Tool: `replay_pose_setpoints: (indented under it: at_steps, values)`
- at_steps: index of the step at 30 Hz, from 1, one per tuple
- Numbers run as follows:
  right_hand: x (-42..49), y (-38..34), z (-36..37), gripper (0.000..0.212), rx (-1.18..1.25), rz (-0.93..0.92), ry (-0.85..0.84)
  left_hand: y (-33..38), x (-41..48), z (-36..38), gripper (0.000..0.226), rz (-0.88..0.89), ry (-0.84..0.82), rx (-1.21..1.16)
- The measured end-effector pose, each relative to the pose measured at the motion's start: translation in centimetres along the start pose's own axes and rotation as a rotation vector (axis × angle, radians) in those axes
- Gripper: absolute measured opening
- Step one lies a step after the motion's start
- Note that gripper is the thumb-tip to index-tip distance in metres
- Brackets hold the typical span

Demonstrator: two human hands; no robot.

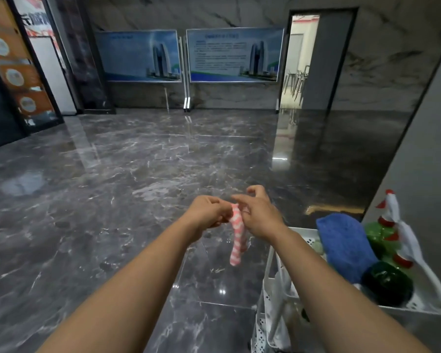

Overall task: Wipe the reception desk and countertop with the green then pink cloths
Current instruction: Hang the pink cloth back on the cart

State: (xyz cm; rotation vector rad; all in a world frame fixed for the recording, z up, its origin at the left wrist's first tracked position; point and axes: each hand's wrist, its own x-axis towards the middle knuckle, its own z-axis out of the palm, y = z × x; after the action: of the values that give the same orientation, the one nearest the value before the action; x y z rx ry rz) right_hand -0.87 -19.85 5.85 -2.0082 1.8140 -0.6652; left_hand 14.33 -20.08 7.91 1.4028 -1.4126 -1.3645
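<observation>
At the far left a glass door with orange posters is seen, and two display boards (140, 56) stand side by side against the far wall across a dark marble floor (87, 200). No counter is shown, so the wiping surface is judged to lie outside this view. In the middle, both arms are stretched forward and the two hands meet over the floor. The left hand (206, 212) is curled round the upper end of one pink cloth (237, 240), and the right hand (259, 212) pinches the same upper end from the other side with thumb and forefinger, the two hands almost touching. The cloth is bunched into a narrow rope, its long axis hanging nearly straight down from the hands, and its free lower end is held by nothing. Neither hand is nearer; the cloth lies between them. To the right, just beside the right forearm, one white cart (267, 301) is seen, carrying one blue cloth (346, 245), one white spray bottle (392, 207) and some green items (387, 284). Whether a green cloth is among them cannot be told.
</observation>
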Motion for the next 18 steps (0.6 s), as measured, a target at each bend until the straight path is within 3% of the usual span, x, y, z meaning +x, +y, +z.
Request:
replay_pose_setpoints:
  at_steps: [4,7,11,18]
  values:
    - [0.5,1.3,0.2,0.013,0.003,0.07,0.07,0.3,1.6,0.4,0.014,-0.077,-0.089,-0.058]
    - [0.6,2.7,0.1,0.019,0.11,0.183,0.12,0.2,2.7,0.9,0.014,-0.122,-0.178,-0.08]
    - [0.3,4.8,-0.6,0.023,0.26,0.29,0.195,-0.8,4.4,2.2,0.022,-0.021,-0.232,0.058]
    - [-1.0,8.7,-3.1,0.027,0.19,0.445,0.277,-1.9,6.5,5.5,0.007,0.048,-0.265,0.091]
